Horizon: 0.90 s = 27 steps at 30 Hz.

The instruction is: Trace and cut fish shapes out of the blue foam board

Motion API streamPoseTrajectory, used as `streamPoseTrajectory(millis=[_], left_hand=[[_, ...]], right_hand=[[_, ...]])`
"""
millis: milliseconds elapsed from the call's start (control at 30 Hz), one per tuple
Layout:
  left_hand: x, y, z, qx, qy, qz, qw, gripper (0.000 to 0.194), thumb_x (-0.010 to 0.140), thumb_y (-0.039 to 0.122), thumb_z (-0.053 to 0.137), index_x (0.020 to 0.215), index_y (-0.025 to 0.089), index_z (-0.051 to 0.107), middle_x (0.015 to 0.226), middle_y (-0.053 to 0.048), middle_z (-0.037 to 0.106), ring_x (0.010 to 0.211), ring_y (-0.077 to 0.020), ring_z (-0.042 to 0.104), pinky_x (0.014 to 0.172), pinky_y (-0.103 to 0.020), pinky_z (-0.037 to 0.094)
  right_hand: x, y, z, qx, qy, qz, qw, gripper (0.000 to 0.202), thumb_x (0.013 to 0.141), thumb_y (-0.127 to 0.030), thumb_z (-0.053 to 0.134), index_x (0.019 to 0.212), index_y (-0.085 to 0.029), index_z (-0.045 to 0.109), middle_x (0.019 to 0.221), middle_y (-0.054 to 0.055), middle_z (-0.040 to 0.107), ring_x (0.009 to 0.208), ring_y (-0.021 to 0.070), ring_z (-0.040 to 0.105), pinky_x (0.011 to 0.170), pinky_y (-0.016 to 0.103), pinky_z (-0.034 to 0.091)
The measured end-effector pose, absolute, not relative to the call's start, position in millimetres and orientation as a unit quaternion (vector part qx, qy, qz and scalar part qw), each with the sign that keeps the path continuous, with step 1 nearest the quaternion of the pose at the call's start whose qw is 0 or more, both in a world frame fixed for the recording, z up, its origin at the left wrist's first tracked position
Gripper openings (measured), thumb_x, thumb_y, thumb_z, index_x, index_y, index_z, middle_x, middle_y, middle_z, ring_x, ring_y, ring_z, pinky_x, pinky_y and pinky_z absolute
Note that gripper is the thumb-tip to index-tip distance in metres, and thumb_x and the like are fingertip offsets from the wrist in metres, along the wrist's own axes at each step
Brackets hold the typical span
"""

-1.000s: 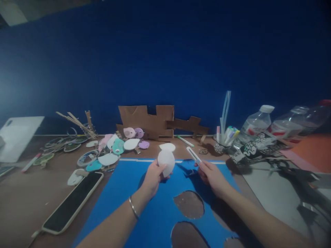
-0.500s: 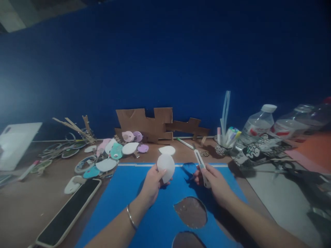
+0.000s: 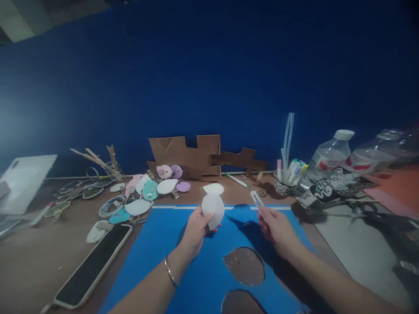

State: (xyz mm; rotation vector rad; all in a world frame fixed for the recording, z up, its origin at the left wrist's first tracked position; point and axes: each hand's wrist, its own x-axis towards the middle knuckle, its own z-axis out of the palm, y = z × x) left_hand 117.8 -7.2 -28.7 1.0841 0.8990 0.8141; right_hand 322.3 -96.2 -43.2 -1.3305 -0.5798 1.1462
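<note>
My left hand (image 3: 195, 231), with a silver bangle at the wrist, pinches a white leaf-shaped cutout (image 3: 213, 208) between thumb and fingers. To its right, my right hand (image 3: 276, 226) is closed around a white utility knife (image 3: 256, 200) that points up and to the left; no blade can be made out at its tip. Both hands are above a blue sheet (image 3: 157, 248), which has leaf-shaped holes through which the brown table shows. Just beyond the held cutout, another white leaf-shaped piece (image 3: 214, 189) lies on the table.
At the left are a phone (image 3: 93, 267), colored bird-shaped cutouts (image 3: 149, 190) and sticks (image 3: 98, 161). Brown cardboard (image 3: 186, 157) leans on the blue wall. A green-and-white pen (image 3: 236, 179), a marker cup (image 3: 283, 188), plastic bottles (image 3: 330, 152) and dark scissors (image 3: 389, 226) are farther right.
The knife's dark tip no longer shows, and my right hand has moved slightly right and turned around it. My left hand still holds the cutout. The whole view has shifted slightly.
</note>
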Motion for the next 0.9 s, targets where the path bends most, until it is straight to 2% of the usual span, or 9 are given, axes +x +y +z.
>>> streamPoseTrajectory(millis=[100, 167, 267, 333, 433, 600, 800, 900], left_hand=[[118.4, -7.2, -31.0, 0.494, 0.397, 0.362, 0.684, 0.046, 0.074, 0.031, 0.065, 0.112, 0.014, 0.047, 0.084, -0.008, 0.065, 0.058, -0.0153, 0.063, 0.044, -0.021, 0.045], [119.0, -7.3, -32.7, 0.496, 0.396, 0.363, 0.682, 0.045, 0.073, 0.032, 0.066, 0.109, 0.013, 0.047, 0.081, -0.008, 0.065, 0.055, -0.0153, 0.063, 0.041, -0.020, 0.044], [119.3, -7.1, -33.4, 0.484, 0.400, 0.371, 0.684, 0.042, 0.074, 0.032, 0.065, 0.107, 0.013, 0.048, 0.082, -0.009, 0.065, 0.059, -0.0178, 0.065, 0.043, -0.021, 0.046], [119.2, -6.4, -32.4, 0.465, 0.401, 0.379, 0.692, 0.039, 0.075, 0.032, 0.063, 0.107, 0.014, 0.049, 0.086, -0.010, 0.065, 0.064, -0.0193, 0.066, 0.046, -0.023, 0.049], [119.0, -4.2, -30.7, 0.428, 0.401, 0.390, 0.710, 0.033, 0.079, 0.030, 0.057, 0.108, 0.014, 0.051, 0.093, -0.011, 0.064, 0.069, -0.0191, 0.066, 0.053, -0.026, 0.052], [118.7, -2.0, -36.2, 0.402, 0.406, 0.420, 0.705, 0.031, 0.079, 0.030, 0.058, 0.105, 0.014, 0.056, 0.103, -0.012, 0.062, 0.080, -0.0187, 0.063, 0.064, -0.030, 0.054], [120.3, -4.4, -41.3, 0.442, 0.396, 0.451, 0.666, 0.026, 0.072, 0.033, 0.064, 0.087, 0.011, 0.062, 0.077, -0.004, 0.061, 0.065, -0.0108, 0.054, 0.057, -0.021, 0.044], [121.5, -5.3, -38.9, 0.440, 0.402, 0.447, 0.666, 0.025, 0.071, 0.031, 0.065, 0.087, 0.012, 0.062, 0.075, -0.003, 0.061, 0.063, -0.0104, 0.053, 0.055, -0.020, 0.041]], right_hand=[[321.2, -100.4, -43.0, -0.599, -0.282, 0.455, 0.596, 0.041, 0.077, -0.059, 0.051, 0.063, -0.020, 0.050, 0.048, -0.005, 0.036, 0.037, 0.0066, 0.027, 0.035, 0.020, 0.016], [321.8, -105.1, -42.0, -0.622, -0.356, 0.384, 0.583, 0.040, 0.081, -0.057, 0.046, 0.067, -0.021, 0.057, 0.052, -0.001, 0.045, 0.041, 0.0102, 0.036, 0.038, 0.023, 0.026], [326.7, -111.4, -40.9, -0.637, -0.524, 0.242, 0.511, 0.030, 0.085, -0.047, 0.046, 0.092, -0.027, 0.068, 0.069, 0.004, 0.060, 0.062, 0.0181, 0.053, 0.056, 0.029, 0.041], [331.3, -113.4, -41.2, -0.624, -0.624, 0.169, 0.439, 0.031, 0.086, -0.040, 0.047, 0.112, -0.033, 0.063, 0.078, 0.004, 0.063, 0.070, 0.0200, 0.056, 0.063, 0.031, 0.043], [336.6, -113.2, -42.2, -0.588, -0.724, 0.112, 0.344, 0.036, 0.090, -0.032, 0.043, 0.124, -0.037, 0.054, 0.082, 0.004, 0.064, 0.066, 0.0175, 0.055, 0.057, 0.028, 0.040], [338.0, -111.5, -43.3, -0.556, -0.776, 0.045, 0.295, 0.037, 0.092, -0.026, 0.040, 0.126, -0.034, 0.053, 0.083, 0.004, 0.064, 0.067, 0.0151, 0.055, 0.053, 0.025, 0.038], [339.9, -110.1, -48.1, -0.534, -0.796, -0.004, 0.286, 0.033, 0.093, -0.026, 0.042, 0.122, -0.032, 0.057, 0.084, 0.003, 0.066, 0.067, 0.0140, 0.057, 0.050, 0.025, 0.038], [340.8, -109.7, -50.5, -0.524, -0.806, -0.013, 0.275, 0.033, 0.093, -0.025, 0.042, 0.121, -0.031, 0.057, 0.087, 0.003, 0.067, 0.070, 0.0145, 0.059, 0.051, 0.025, 0.041]])
